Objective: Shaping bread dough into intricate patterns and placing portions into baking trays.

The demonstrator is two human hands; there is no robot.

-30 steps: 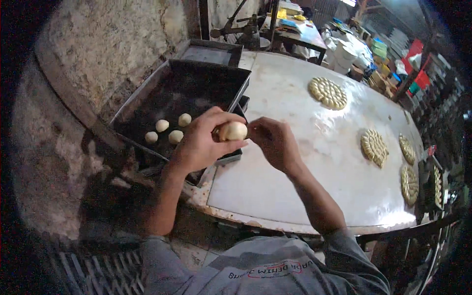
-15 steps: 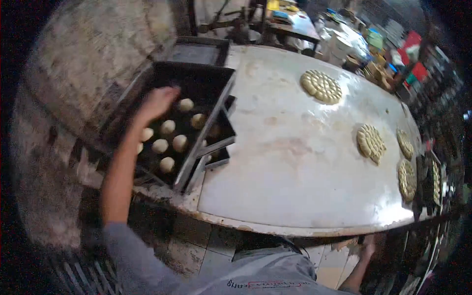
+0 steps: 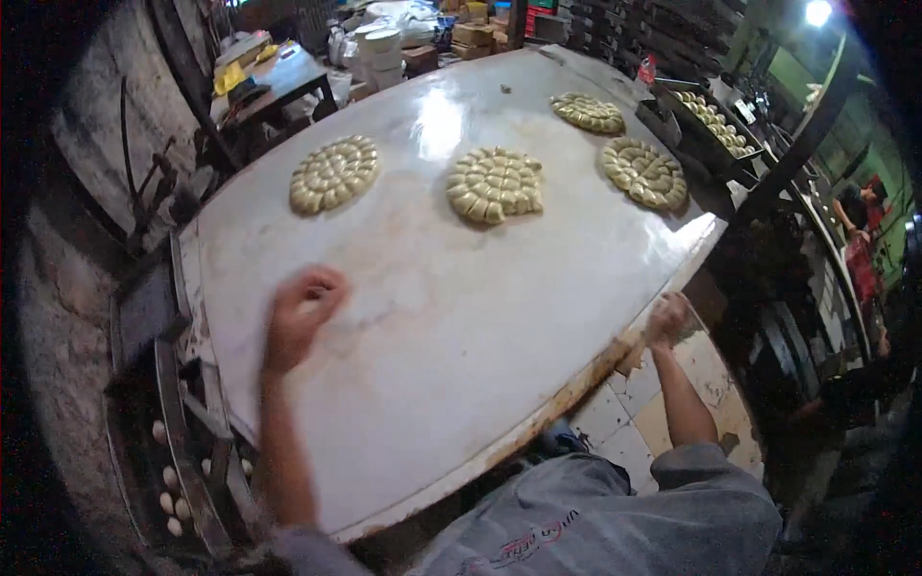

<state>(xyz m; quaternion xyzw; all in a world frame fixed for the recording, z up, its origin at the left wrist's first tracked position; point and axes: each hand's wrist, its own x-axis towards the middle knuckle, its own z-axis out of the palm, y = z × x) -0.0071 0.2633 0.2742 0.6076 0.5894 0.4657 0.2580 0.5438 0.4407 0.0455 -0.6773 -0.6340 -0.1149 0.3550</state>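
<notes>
Left hand (image 3: 305,312) half-curled over the white tabletop (image 3: 413,374), left of centre; right hand (image 3: 668,317), fingers bent in, by the near edge.

Whether either holds anything cannot be told. Dough balls (image 3: 171,477) sit in a dark tray (image 3: 178,413) at lower left. Farther off, across the upper middle, lie four scored dough rounds (image 3: 495,185), apart from both hands; they look soft and limp, likely to part at the cuts, so flat palms underneath would suit better than pinching.
</notes>
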